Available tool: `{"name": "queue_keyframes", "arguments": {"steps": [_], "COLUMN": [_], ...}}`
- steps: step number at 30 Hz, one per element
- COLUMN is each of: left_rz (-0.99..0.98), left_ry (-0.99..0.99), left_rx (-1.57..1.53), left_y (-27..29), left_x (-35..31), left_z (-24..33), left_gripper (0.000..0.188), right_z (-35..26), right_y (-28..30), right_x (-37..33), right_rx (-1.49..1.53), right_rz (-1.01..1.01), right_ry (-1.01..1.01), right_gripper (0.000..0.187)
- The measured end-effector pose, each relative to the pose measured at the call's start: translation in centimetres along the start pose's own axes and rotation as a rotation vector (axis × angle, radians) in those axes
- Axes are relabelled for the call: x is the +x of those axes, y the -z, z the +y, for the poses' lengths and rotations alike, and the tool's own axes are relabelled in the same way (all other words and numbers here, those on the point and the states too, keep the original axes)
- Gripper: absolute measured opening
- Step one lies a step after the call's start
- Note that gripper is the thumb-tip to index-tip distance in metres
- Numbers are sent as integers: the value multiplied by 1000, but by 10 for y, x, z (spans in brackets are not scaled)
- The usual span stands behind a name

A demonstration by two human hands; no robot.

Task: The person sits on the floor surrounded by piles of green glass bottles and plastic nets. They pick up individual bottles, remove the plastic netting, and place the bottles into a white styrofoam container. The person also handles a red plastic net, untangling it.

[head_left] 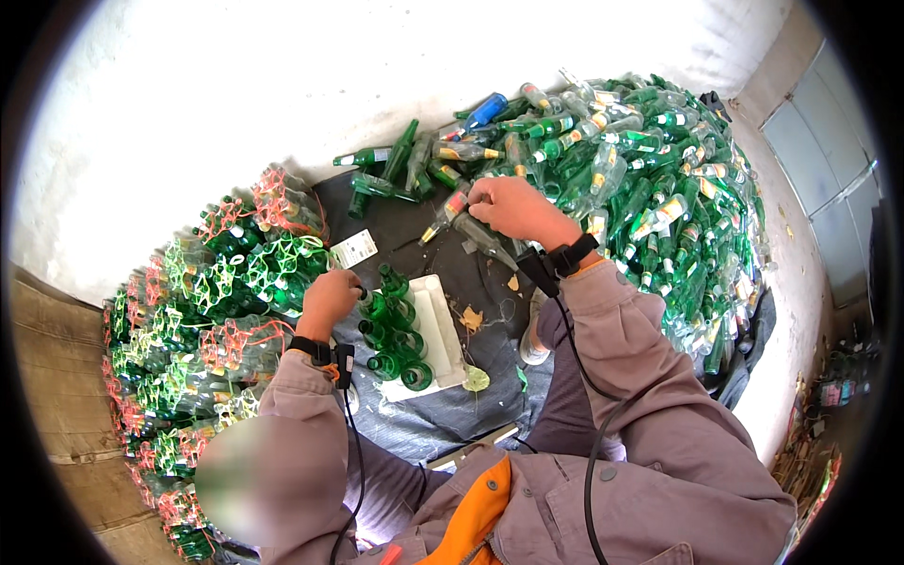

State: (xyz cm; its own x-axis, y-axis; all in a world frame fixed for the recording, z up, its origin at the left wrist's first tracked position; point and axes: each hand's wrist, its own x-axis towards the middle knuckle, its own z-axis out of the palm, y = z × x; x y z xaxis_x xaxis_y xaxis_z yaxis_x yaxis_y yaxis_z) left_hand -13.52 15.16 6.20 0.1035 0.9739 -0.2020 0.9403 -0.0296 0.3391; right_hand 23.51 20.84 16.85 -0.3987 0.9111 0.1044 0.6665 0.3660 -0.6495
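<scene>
My left hand [331, 299] is closed, its fingertips at the neck of a green glass bottle [375, 305] on the left of a small group. These green bottles are set in two close rows on a white tray [435, 330], some with their open mouths toward me. At the edge of the large heap, my right hand [525, 209] has its fingers curled round the base end of a clear glass bottle [446, 217] with a reddish label. That bottle's neck points down to the left. Another clear bottle [484, 241] lies just under the hand.
A heap of loose bottles [640, 169] rises at the right, with a blue bottle [487, 110] on its far edge. Bottles bundled in red and green netting [217, 282] are stacked at the left. A white card [355, 249] and dry leaves [471, 318] lie on the black sheet [405, 221].
</scene>
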Motion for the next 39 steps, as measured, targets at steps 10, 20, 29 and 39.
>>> {"name": "queue_keyframes", "arguments": {"steps": [10, 20, 29, 39], "left_rz": [189, 353, 324, 559], "left_ry": [-15, -84, -160, -81], "left_rx": [-11, -161, -615, -882], "left_y": [18, 23, 46, 88], "left_x": [0, -28, -73, -100], "left_z": [8, 34, 18, -20], "left_gripper": [26, 25, 20, 45], "right_z": [1, 13, 182, 340], "right_y": [-3, 98, -1, -248], "right_x": [2, -61, -343, -563], "right_rx": [48, 1132, 989, -361], "right_rz": [28, 452, 678, -250], "right_ry": [-62, -71, -795, -672], "right_gripper": [20, 22, 19, 18]}}
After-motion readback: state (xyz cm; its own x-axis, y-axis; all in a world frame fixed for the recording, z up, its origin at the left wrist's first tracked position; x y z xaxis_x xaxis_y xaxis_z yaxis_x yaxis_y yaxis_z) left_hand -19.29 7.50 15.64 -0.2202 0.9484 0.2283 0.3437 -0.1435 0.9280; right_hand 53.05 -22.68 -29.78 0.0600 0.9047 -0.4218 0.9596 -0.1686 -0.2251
